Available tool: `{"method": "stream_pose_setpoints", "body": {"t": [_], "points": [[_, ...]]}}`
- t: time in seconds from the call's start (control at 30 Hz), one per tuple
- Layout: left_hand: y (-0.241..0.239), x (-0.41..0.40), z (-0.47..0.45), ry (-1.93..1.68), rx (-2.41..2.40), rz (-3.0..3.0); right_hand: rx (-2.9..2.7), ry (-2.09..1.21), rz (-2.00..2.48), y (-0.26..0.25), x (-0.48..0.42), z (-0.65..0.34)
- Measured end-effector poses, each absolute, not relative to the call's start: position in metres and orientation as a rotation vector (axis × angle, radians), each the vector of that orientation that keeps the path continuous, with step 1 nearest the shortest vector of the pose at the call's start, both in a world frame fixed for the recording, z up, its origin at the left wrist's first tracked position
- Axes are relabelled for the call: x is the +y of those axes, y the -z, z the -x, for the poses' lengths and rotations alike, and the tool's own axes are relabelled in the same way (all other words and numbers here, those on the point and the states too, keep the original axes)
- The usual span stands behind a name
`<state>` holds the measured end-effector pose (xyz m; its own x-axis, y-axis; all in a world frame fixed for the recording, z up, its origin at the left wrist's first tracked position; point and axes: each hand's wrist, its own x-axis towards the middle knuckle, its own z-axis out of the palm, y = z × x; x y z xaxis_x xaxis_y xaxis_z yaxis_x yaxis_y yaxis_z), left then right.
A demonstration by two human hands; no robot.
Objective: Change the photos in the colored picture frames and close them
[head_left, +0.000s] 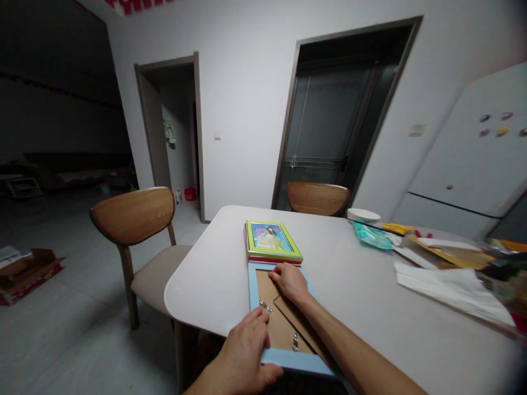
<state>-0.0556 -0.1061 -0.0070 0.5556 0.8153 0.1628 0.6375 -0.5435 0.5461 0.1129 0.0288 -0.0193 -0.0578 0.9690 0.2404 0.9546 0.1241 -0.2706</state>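
Observation:
A light-blue picture frame (294, 360) lies face down at the table's near edge, its brown backing board (284, 323) showing. My left hand (247, 345) grips the frame's near left corner, thumb on the near edge. My right hand (290, 281) is closed at the far end of the backing, fingertips pressed together against it; whatever they pinch is hidden. One metal clip (265, 306) sits by the left side of the backing, another metal clip (295, 341) by the near side. A flap-like stand (298, 323) lies along the board, partly under my right forearm.
Just beyond lies a stack of frames topped by a lime-green picture frame (274, 243). On the table's right are a white bowl (363, 215), a teal packet (371, 236) and white paper (448, 285). Wooden chairs stand at the left (135, 214) and far side (318, 198).

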Motion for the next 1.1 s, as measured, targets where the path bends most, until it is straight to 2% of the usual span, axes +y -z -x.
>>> {"method": "stream_pose_setpoints", "body": {"t": [0.3, 0.63, 1.1], "points": [[0.01, -0.105, 0.056, -0.554, 1.197, -2.344, -1.976, -0.117, 1.808, 0.013, 0.034, -0.109], [0.013, -0.106, 0.058, -0.677, 1.153, -2.334, -2.265, -0.368, 1.378, 0.005, -0.037, -0.098], [0.009, -0.108, 0.059, -0.788, 1.095, -2.281, -2.313, -0.372, 1.391, 0.001, -0.045, -0.095]]}}
